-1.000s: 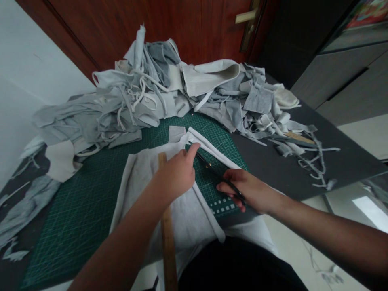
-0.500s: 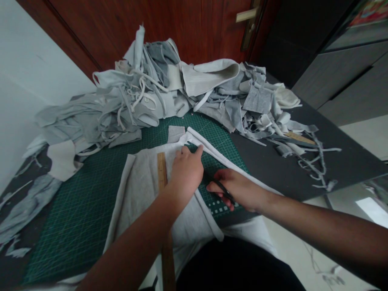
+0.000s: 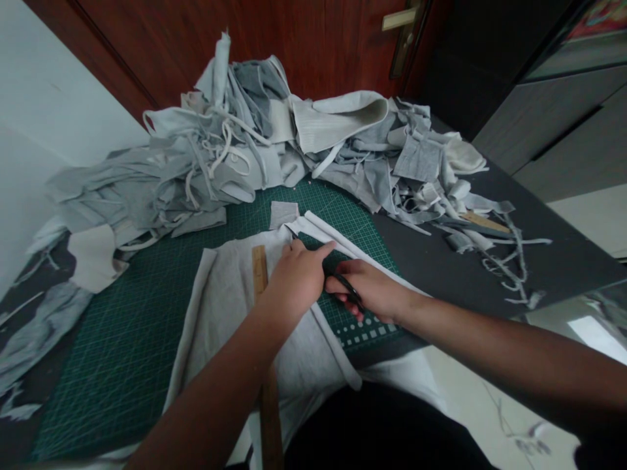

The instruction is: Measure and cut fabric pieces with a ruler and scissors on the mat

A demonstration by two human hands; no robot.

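Observation:
My right hand [image 3: 369,290] grips a pair of scissors [image 3: 351,292] by the black handles. The blade tip shows past my left fingers, at the far edge of a light grey fabric piece [image 3: 230,294]. My left hand [image 3: 301,274] lies over that fabric with its fingers curled onto it and the thumb out to the right; the fingertips are partly hidden. A narrow white fabric strip [image 3: 343,245] runs on the right, joined near the far end. Beneath my left forearm, a wooden ruler [image 3: 259,264] rests lengthwise on the fabric.
Under the fabric is a green cutting mat [image 3: 132,320] on a dark table [image 3: 490,287]. Heaps of grey and white fabric scraps [image 3: 196,176] line the back and left. A small grey square of cloth [image 3: 284,214] lies beyond the fabric. Behind stands a brown door [image 3: 323,52].
My right hand and the scissors have moved forward and left, and the blade tip now shows at the fabric's far edge. My left thumb has spread farther right from the fingers.

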